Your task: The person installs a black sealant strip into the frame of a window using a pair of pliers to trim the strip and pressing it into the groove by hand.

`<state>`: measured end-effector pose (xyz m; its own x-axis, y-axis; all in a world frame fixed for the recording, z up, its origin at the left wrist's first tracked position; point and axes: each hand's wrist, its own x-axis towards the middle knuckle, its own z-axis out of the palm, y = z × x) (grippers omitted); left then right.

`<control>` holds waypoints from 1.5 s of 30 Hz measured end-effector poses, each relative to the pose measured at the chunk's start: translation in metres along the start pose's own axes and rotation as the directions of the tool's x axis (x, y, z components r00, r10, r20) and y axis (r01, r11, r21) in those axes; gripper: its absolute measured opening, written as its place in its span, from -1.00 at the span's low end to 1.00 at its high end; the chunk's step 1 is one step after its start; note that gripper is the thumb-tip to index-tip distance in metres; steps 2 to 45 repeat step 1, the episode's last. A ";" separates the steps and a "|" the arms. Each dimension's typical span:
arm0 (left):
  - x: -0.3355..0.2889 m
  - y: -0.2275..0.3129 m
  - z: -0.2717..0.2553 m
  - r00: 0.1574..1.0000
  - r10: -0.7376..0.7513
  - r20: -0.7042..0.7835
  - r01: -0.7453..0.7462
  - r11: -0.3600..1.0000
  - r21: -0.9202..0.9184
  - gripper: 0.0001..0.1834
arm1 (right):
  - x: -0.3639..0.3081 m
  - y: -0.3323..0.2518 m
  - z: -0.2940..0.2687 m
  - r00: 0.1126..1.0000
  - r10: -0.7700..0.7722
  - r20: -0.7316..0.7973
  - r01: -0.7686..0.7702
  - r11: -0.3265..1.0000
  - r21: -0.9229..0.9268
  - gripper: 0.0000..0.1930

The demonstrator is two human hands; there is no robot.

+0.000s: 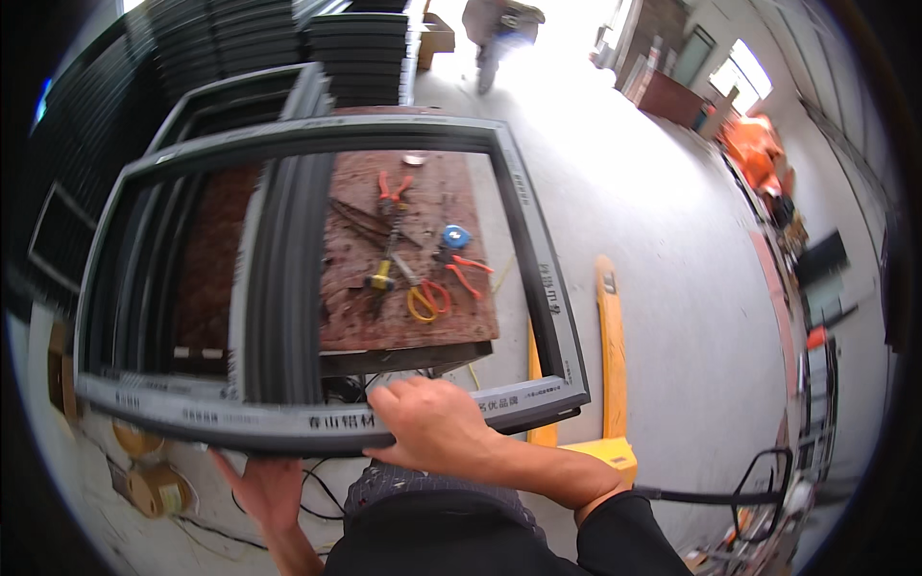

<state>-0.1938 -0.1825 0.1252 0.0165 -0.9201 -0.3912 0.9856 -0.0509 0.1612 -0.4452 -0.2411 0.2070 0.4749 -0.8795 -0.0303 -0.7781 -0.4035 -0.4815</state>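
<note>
A large rectangular grey-and-black metal window frame [240, 418] with printed film on its bars is tilted in front of me. My right hand [427, 422] is closed over the near bar, right of its middle. At the same bar, further left, my left hand [269, 490] holds from beneath; its fingertips are hidden by the frame. Through the opening I see a worn reddish-brown table [365, 331]. On it lie red-handled pliers [392, 189], scissors [427, 296] with orange and yellow loops, red-handled cutters [466, 274], a blue tape measure [456, 236] and a yellow-and-black tool [380, 278].
More frames [312, 91] stand behind and left of the table, with tall dark stacks [355, 58] beyond. A yellow pallet jack [612, 355] stands close on the right. Spools [158, 492] and cables lie at lower left. Orange sheeting [754, 154] lies along the right wall.
</note>
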 end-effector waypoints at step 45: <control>-0.001 -0.009 0.006 0.995 0.073 -0.062 -0.077 0.996 -0.054 0.00 | -0.011 0.008 -0.008 0.998 0.015 0.055 -0.017 0.999 0.028 -0.50</control>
